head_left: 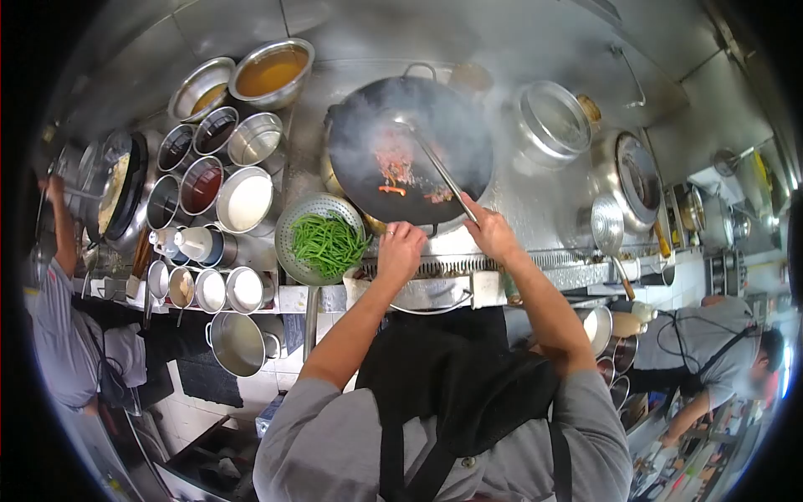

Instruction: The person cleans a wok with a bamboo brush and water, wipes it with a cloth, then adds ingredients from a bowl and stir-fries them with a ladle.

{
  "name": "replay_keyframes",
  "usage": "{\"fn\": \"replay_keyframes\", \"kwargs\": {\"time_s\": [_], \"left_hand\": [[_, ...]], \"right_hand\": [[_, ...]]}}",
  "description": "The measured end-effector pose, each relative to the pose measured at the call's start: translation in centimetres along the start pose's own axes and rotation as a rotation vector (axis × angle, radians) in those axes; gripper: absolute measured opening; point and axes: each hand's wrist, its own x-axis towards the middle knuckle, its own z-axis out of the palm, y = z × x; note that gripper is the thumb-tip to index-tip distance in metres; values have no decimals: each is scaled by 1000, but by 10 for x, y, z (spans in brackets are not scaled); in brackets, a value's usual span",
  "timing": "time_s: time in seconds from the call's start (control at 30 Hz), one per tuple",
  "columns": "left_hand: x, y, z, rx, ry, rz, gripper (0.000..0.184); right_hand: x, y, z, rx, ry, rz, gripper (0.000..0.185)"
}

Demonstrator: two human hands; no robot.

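Note:
A dark wok [351,159] sits on the range in front of me, with steam rising from it. Small pinkish-red chopped pieces [395,159] and some orange strips lie inside. My right hand [492,230] is wrapped round the handle of a metal ladle [437,163], whose head rests within the wok, blurred by steam. At the near rim, my left hand [401,249] has its fingers bent and together over the wok's edge; their exact hold is partly hidden. Left of that hand, a perforated strainer [288,263] holds green beans [324,244].
Metal pots of dark sauces and white contents, such as a white-filled pot [245,199], crowd the left. Bowls of amber liquid [274,74] stand behind them. Right are a round metal pan [554,121] and a skimmer [607,224]. A co-worker [63,335] stands left, another person [711,343] right.

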Motion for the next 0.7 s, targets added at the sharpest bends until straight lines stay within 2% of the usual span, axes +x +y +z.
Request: {"fn": "replay_keyframes", "kwargs": {"time_s": [0.03, 0.13, 0.33, 0.37, 0.43, 0.5, 0.57, 0.6, 0.63, 0.7], "left_hand": [[-1, 0, 0, 12, 3, -12, 8], [-1, 2, -1, 18, 20, -30, 9], [-5, 8, 4, 43, 5, -127, 10], [-4, 11, 2, 54, 6, -127, 10], [-11, 18, 4, 79, 30, -151, 11], [-10, 22, 12, 95, 76, -183, 11], [-6, 34, 13, 110, 110, -225, 9], [-5, 39, 15, 139, 114, -232, 9], [-6, 43, 18, 164, 113, -242, 8], [-7, 47, 24, 173, 114, -267, 9]], "right_hand": [[-16, 6, -4, 5, -8, 21, 63], [-62, 15, -41, -102, -215, 27, 64], [-95, -12, -184, -349, -234, 38, 51], [-95, -24, -212, -281, -215, 24, 50], [-92, -50, -266, -291, -339, 96, 53], [-99, -46, -290, -227, -439, 165, 55], [-102, -20, -276, -315, -461, 45, 56], [-97, -5, -257, -301, -465, 65, 55], [-89, 11, -230, -304, -484, 117, 57], [-68, 56, -165, -241, -373, 49, 55]]}}
